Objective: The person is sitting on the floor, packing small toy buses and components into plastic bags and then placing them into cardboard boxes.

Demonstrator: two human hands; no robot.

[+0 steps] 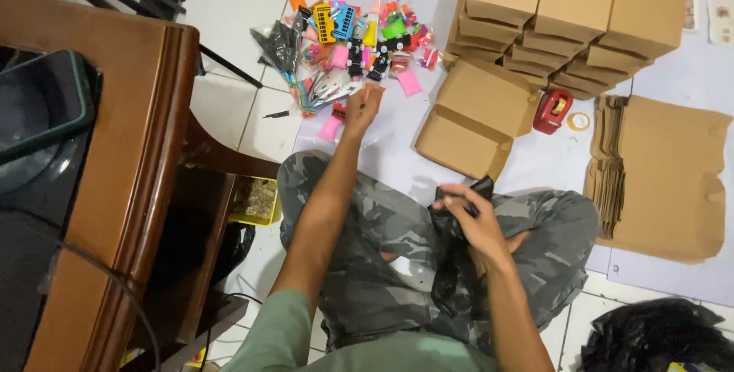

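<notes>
two hands: left (362, 106) on colourful toys (359, 43), right (474, 219) gripping glossy black bag (451, 265).

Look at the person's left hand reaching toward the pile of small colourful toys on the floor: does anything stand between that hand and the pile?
Nothing visible does. The left hand is already at the near edge of the toy pile.

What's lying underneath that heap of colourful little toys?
A pale sheet spread over the white floor tiles lies under the toy heap. Whatever sits beneath the heap's middle is covered.
</notes>
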